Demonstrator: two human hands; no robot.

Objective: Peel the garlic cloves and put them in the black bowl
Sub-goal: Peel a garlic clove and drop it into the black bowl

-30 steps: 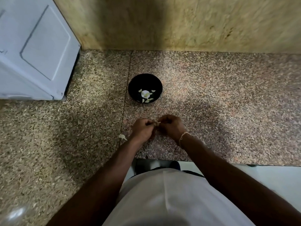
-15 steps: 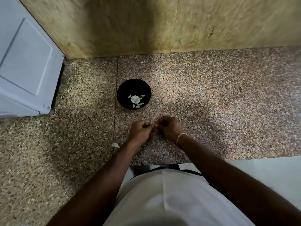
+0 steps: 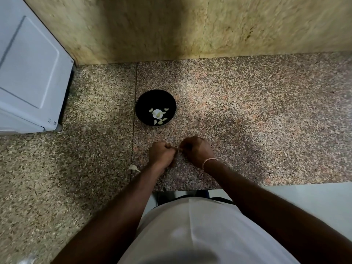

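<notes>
Head view: the garlic clove (image 3: 178,149) sits pinched between the curled fingertips of left hand (image 3: 162,154) and right hand (image 3: 198,150), as a second ago, so peeling continues. The black bowl (image 3: 155,107), holding several cloves, waits just beyond on the counter (image 3: 247,121).

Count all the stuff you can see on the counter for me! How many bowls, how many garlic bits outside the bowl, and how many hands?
Black bowl: 1
Garlic piece lying loose on the counter: 1
Garlic clove being peeled: 1
Hands: 2, left hand and right hand
Total: 5
</notes>
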